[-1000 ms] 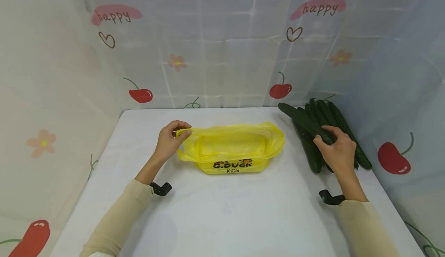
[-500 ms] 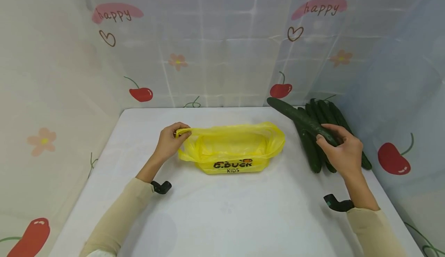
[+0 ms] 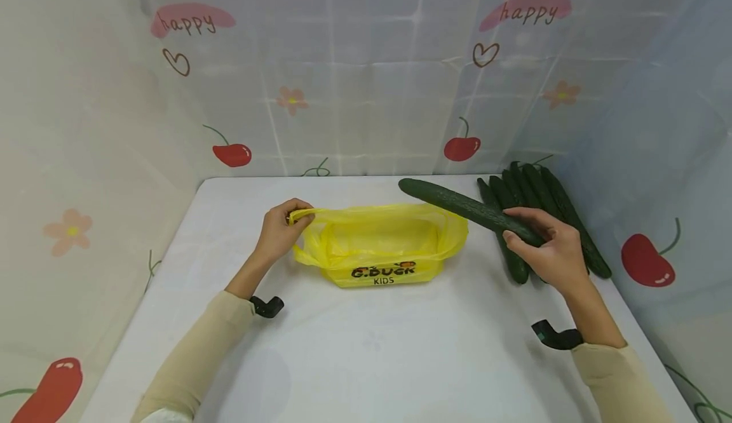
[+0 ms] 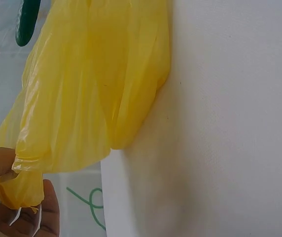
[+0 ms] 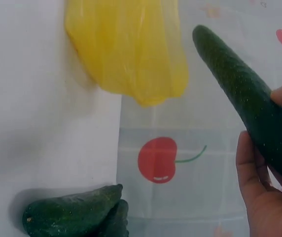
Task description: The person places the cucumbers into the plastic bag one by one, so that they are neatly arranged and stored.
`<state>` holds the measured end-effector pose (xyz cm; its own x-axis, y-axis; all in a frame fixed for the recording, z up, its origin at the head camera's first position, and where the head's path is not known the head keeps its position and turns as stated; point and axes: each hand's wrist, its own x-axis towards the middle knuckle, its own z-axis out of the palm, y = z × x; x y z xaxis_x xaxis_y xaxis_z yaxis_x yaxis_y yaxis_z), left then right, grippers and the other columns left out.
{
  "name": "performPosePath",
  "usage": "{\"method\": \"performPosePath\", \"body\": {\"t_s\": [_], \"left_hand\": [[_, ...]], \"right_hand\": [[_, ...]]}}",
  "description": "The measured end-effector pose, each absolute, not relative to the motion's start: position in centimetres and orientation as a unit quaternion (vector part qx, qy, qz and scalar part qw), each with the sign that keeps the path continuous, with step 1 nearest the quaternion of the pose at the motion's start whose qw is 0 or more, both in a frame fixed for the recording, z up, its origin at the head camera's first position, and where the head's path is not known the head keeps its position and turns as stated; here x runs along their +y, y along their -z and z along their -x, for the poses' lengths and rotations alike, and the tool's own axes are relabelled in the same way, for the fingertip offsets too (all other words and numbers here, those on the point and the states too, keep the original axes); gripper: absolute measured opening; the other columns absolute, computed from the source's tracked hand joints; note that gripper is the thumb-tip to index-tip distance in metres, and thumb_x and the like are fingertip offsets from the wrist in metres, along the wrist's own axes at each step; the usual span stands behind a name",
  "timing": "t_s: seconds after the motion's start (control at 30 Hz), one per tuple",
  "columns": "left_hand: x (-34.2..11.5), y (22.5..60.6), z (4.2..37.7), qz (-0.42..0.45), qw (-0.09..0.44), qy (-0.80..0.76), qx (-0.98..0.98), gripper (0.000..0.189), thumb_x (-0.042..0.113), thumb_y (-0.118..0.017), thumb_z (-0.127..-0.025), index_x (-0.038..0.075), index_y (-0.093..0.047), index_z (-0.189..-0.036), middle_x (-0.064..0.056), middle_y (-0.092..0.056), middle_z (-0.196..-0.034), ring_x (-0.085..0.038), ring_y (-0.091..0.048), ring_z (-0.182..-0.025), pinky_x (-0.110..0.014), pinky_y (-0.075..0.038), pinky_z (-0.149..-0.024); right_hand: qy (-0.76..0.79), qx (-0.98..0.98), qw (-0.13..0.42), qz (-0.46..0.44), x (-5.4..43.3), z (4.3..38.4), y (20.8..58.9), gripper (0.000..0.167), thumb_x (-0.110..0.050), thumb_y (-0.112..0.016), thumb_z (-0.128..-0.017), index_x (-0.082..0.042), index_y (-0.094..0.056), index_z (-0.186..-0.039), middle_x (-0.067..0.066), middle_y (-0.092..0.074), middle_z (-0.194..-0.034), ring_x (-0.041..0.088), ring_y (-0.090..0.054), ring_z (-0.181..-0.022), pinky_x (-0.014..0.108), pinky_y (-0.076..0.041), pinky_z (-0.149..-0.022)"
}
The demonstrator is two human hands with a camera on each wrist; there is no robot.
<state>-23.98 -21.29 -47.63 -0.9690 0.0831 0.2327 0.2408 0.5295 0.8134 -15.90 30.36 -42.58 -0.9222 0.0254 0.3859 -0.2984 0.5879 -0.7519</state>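
In the head view a yellow plastic bag stands with its mouth spread open at mid-table. My left hand pinches the bag's left rim between thumb and fingers; the left wrist view shows the gathered yellow film in its grasp. A long dark green cucumber is gripped near its right end by my right hand. Its free end points left, raised over the back right edge of the bag. The right wrist view shows the same cucumber held off the table, apart from the bag.
Several more cucumbers lie side by side at the table's back right, partly behind my right hand. The white table is bordered by a printed curtain at the back and sides. A black wrist camera sticks out from each wrist.
The cucumber in my right hand has lifted off the pile and swung left, its tip now over the bag's right side. My left hand and the bag have stayed almost still.
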Motion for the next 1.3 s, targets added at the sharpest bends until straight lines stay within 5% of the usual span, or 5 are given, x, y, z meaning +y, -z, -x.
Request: {"method": "performPosePath", "body": {"t_s": [0.23,0.4,0.77,1.1,1.3], "left_hand": [[-21.0,47.7,23.9,0.095,0.081,0.474,-0.871,0.013,0.015,-0.073,-0.103,0.01,-0.076,-0.115,-0.011,-0.077,-0.112,-0.023,-0.064,-0.09,-0.016,-0.053,-0.076],[-20.9,47.8,23.8,0.095,0.078,0.476,-0.871,0.013,0.016,-0.073,-0.104,0.01,-0.076,-0.115,-0.011,-0.077,-0.112,-0.022,-0.062,-0.089,-0.016,-0.052,-0.075],[-20.6,48.1,24.0,0.1,0.078,0.484,-0.866,0.012,0.017,-0.074,-0.103,0.012,-0.075,-0.114,-0.009,-0.077,-0.112,-0.023,-0.064,-0.092,-0.017,-0.053,-0.077],[-20.0,48.0,24.2,0.11,0.076,0.485,-0.864,0.013,0.017,-0.074,-0.103,0.011,-0.075,-0.115,-0.01,-0.077,-0.113,-0.021,-0.063,-0.091,-0.018,-0.052,-0.076],[-20.2,48.2,24.3,0.107,0.08,0.489,-0.862,0.012,0.017,-0.074,-0.103,0.011,-0.075,-0.114,-0.01,-0.076,-0.112,-0.02,-0.064,-0.092,-0.017,-0.052,-0.076]], "right_hand": [[-0.464,-0.866,0.119,-0.143,28.8,16.1,42.5,0.039,-0.001,-0.084,-0.088,-0.011,-0.077,-0.125,-0.025,-0.073,-0.106,0.003,-0.067,-0.083,0.014,-0.055,-0.073],[-0.469,-0.858,0.083,-0.194,27.2,16.9,42.5,0.039,0.002,-0.084,-0.087,-0.014,-0.078,-0.123,-0.01,-0.075,-0.115,0.005,-0.069,-0.083,0.017,-0.058,-0.071],[-0.415,-0.875,0.041,-0.247,22.7,20.5,43.6,0.033,-0.012,-0.082,-0.093,-0.017,-0.077,-0.125,0.008,-0.077,-0.126,0.016,-0.069,-0.107,0.007,-0.05,-0.094],[-0.408,-0.881,0.009,-0.241,19.0,22.1,44.5,0.032,-0.021,-0.082,-0.093,-0.021,-0.078,-0.125,0.004,-0.078,-0.129,0.023,-0.072,-0.115,0.047,-0.06,-0.101],[-0.408,-0.879,-0.006,-0.249,18.4,22.9,45.1,0.033,-0.025,-0.083,-0.094,-0.016,-0.077,-0.126,0.006,-0.078,-0.128,0.027,-0.073,-0.117,0.053,-0.06,-0.103]]}}
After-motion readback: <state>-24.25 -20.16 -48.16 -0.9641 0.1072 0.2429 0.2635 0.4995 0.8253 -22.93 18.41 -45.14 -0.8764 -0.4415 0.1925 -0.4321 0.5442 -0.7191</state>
